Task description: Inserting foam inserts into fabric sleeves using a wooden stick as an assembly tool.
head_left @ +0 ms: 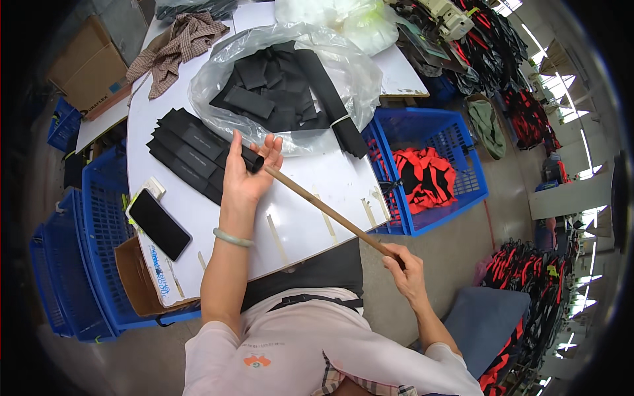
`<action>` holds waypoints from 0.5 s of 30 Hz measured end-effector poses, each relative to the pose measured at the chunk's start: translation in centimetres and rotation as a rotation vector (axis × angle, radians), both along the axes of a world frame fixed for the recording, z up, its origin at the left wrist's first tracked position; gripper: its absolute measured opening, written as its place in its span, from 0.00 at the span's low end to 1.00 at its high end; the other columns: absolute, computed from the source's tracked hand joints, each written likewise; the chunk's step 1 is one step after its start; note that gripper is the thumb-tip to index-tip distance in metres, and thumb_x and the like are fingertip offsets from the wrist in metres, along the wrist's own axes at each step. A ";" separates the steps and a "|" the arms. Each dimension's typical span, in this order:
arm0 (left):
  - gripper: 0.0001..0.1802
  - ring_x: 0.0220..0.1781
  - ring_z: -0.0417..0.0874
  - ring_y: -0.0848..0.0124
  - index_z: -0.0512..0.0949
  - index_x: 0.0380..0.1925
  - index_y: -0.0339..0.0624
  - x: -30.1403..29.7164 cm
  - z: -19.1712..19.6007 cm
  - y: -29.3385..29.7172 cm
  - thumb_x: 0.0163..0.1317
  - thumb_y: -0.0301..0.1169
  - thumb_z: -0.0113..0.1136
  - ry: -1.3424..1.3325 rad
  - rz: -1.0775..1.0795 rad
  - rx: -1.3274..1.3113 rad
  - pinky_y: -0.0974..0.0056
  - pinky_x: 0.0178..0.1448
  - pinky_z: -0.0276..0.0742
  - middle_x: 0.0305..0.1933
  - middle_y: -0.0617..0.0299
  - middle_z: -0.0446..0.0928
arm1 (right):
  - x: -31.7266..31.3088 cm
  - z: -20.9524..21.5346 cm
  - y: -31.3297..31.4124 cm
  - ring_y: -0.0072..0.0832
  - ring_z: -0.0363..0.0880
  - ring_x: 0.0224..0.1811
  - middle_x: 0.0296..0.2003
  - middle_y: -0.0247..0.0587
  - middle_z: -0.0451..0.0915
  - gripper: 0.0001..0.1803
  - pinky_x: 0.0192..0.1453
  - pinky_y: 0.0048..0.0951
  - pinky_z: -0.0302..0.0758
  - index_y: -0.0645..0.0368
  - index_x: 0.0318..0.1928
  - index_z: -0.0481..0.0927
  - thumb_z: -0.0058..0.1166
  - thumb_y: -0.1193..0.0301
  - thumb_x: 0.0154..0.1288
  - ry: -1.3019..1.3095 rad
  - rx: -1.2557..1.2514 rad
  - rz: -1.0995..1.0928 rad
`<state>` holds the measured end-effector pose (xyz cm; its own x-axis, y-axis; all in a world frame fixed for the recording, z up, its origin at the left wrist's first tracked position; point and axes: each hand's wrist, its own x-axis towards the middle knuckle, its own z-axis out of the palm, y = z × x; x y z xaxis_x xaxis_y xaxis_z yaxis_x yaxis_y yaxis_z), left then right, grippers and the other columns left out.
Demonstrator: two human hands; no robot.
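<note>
My left hand (247,175) is palm up over the white table, thumb and fingers apart, with a short black fabric tube (253,159) cradled between them. My right hand (404,269) is closed round the lower end of a long wooden stick (323,206). The stick slants up across the table edge, its far tip beside the tube's opening; whether they touch I cannot tell. To the left of the tube lies a fanned stack of flat black fabric pieces (188,148). Beyond my left hand, a clear plastic bag (218,66) holds more folded black pieces (264,92).
A phone (158,224) lies at the table's (297,231) left edge. Blue crates (429,228) stand right, with red and black pieces inside, and left (92,264). A checked cloth (181,46) lies at the far left. Red and black goods (528,284) are piled at right.
</note>
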<state>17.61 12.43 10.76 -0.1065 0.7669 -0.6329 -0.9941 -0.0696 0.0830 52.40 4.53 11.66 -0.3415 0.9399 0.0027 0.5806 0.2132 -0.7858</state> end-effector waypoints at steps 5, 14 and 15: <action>0.21 0.43 0.80 0.63 0.67 0.17 0.48 0.1 0.9 -0.3 0.60 0.48 0.58 -0.015 0.019 0.082 0.56 0.60 0.65 0.31 0.60 0.79 | -2.3 1.3 0.6 0.22 0.77 0.26 0.30 0.42 0.80 0.15 0.31 0.22 0.72 0.63 0.48 0.77 0.54 0.79 0.59 0.038 -0.033 0.034; 0.22 0.34 0.81 0.59 0.67 0.13 0.46 0.3 1.1 -0.5 0.60 0.44 0.59 0.151 0.032 0.170 0.56 0.52 0.73 0.22 0.55 0.77 | -3.0 2.9 0.6 0.22 0.77 0.26 0.30 0.41 0.81 0.17 0.31 0.22 0.74 0.62 0.49 0.78 0.55 0.80 0.58 0.002 0.019 0.052; 0.22 0.32 0.82 0.56 0.66 0.13 0.46 0.5 0.9 -0.4 0.61 0.43 0.58 0.230 0.061 0.195 0.55 0.51 0.74 0.20 0.52 0.76 | -3.1 2.9 0.4 0.22 0.77 0.26 0.30 0.41 0.81 0.17 0.31 0.22 0.74 0.62 0.49 0.78 0.55 0.80 0.58 0.005 0.026 0.056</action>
<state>18.07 12.05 11.71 -0.2797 0.8593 -0.4283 -0.9443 -0.1655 0.2844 49.29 4.92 14.58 -0.3936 0.9188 0.0290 0.5634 0.2660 -0.7822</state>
